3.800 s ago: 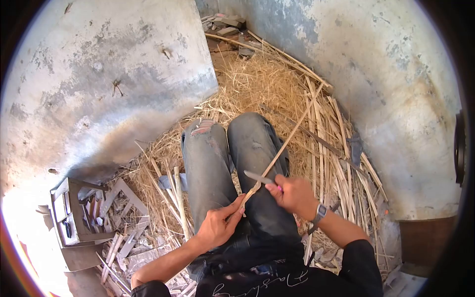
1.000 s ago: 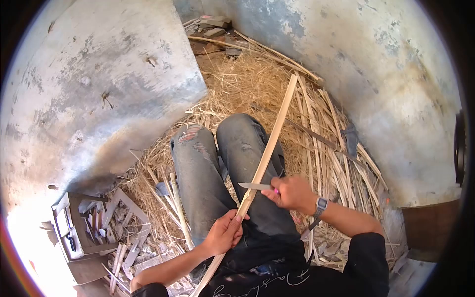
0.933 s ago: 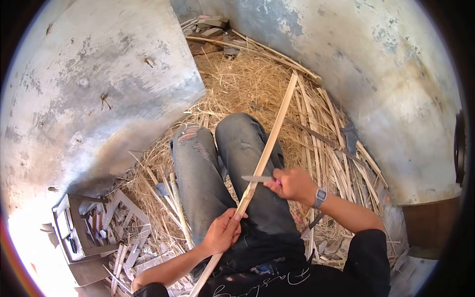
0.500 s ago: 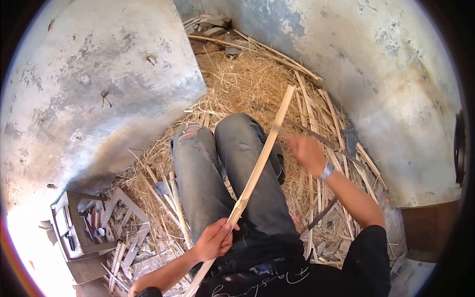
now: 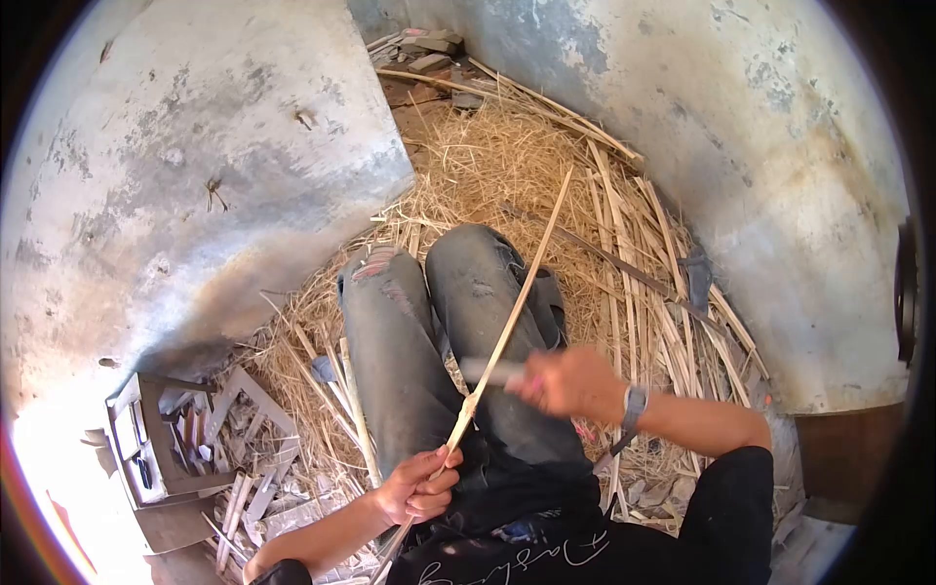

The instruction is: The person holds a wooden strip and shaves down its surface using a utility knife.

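Slanting across the person's lap, a slim wooden strip [image 5: 520, 310] runs from beside the black shirt [image 5: 624, 551] up past the right knee, its far end over the straw. A rough bump [image 5: 469, 404] sits partway along it. The left hand [image 5: 421, 487] is closed around the strip below that bump, thumb along the top. The right hand [image 5: 573, 384] is curled around the handle of a knife [image 5: 489, 371], whose blade crosses the strip in view just above the bump; motion blurs the blade, so I cannot tell whether it touches. A watch [image 5: 636, 406] circles the right wrist. Beneath are worn jeans [image 5: 385, 331], ripped at the left knee. Straw [image 5: 478, 175] surrounds the legs, with loose strips [image 5: 614, 229] piled to the right, beside a stained wall [image 5: 751, 195]. Near left stands a wooden frame [image 5: 156, 485] among scraps.
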Demonstrator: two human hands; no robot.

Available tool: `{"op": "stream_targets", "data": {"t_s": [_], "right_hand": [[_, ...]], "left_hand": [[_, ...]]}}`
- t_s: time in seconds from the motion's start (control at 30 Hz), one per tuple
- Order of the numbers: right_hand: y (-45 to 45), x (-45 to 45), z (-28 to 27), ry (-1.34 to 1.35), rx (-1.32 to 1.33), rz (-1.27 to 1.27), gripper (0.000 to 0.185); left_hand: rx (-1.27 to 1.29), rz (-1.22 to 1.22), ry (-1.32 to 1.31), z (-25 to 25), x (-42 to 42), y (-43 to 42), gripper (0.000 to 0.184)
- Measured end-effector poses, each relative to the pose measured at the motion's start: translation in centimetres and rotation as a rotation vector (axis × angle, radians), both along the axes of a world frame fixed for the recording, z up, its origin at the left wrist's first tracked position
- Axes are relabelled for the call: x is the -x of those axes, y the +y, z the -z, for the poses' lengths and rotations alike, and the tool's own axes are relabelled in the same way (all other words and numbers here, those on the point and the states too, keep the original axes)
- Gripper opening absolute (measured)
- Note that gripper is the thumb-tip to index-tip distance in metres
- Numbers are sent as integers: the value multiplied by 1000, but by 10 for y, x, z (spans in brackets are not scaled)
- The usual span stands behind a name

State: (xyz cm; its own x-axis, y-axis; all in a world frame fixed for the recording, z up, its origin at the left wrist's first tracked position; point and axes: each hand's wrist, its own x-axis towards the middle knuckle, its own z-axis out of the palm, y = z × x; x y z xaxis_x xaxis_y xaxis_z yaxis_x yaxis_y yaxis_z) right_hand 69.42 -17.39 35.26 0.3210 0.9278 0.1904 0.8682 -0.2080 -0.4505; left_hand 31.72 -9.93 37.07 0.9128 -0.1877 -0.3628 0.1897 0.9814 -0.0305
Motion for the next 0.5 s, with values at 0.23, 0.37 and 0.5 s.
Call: {"op": "stream_targets", "data": {"t_s": [0.23,0.37,0.5], "right_hand": [[4,6,-9,-33,12,111,55],[-19,64,-32,-7,117,-324,56],[20,-47,-14,11,53,143,63]], "left_hand": [[165,-68,-69,7,2,-7,26],[29,-11,-14,13,7,-5,27],[-99,25,47,5,15,0,28]]}}
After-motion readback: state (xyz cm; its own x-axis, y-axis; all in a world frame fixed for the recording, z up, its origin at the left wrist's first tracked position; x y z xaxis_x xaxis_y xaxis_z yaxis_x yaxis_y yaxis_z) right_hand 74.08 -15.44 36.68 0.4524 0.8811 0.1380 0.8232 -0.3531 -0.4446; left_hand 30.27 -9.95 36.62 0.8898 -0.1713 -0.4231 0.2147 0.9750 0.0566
